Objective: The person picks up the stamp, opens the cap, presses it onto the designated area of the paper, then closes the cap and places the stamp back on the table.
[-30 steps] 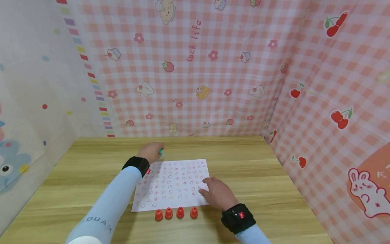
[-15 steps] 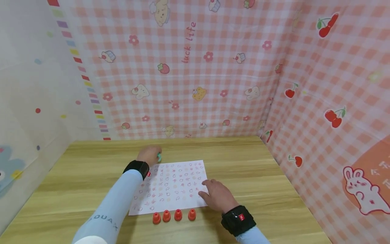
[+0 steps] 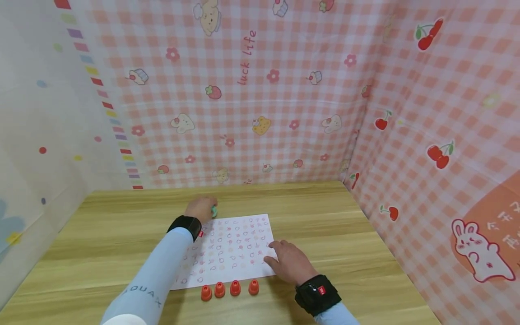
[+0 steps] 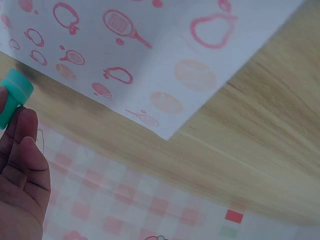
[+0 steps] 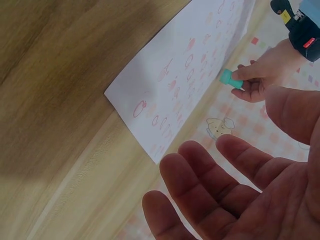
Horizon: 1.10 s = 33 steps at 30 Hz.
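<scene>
My left hand [image 3: 200,209] pinches a small teal stamp [image 4: 19,86] between thumb and fingers, just past the far edge of a white sheet of paper [image 3: 231,248]. Pink and orange prints of apples, rackets and balls cover the sheet. In the right wrist view the teal stamp [image 5: 230,78] is held tilted, apart from the paper. At the sheet's right edge is my right hand [image 3: 293,262], fingers spread and slightly bent, holding nothing. Several red stamps [image 3: 235,288] stand upright in a row along the near edge of the paper.
A wood-grain table [image 3: 333,253] carries everything. Checked pink cloth [image 3: 243,104] hangs behind it and a similar cloth [image 3: 438,135] on the right. On the left hangs a white cloth [image 3: 36,113]. Black bands [image 3: 318,293] wrap both wrists.
The head view has turned slightly, so the scene sits a little further left and lower. My left hand has shifted slightly right and nearer the paper with the teal stamp.
</scene>
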### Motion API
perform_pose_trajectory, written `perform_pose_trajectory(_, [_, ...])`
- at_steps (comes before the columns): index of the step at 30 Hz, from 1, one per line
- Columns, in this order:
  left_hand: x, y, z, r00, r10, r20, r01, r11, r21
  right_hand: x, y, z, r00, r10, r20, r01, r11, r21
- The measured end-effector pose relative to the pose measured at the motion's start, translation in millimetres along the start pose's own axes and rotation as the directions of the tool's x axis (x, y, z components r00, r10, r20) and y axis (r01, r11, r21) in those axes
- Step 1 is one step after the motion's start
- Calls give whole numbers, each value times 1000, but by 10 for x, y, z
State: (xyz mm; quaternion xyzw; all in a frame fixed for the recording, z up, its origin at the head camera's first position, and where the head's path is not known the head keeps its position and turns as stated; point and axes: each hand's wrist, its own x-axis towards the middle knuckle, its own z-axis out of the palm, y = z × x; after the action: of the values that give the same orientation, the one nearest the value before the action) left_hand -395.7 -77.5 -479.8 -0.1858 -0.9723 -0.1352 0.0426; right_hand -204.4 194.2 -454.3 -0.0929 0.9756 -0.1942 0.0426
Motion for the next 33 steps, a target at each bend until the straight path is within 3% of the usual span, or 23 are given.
perform_pose_trajectory(7, [-75, 59, 9, 998, -34, 49, 35, 999, -31, -18, -18, 27, 1000, 4, 6, -4, 1000, 4])
perform_pose_trajectory(14, [-107, 17, -39, 994, -58, 95, 65, 995, -72, -5, -2, 39, 1000, 20, 13, -20, 1000, -1])
perform_pose_trajectory(33, [-315, -155, -327, 999, -32, 28, 33, 999, -19, 68, -45, 53, 1000, 21, -2, -21, 1000, 22])
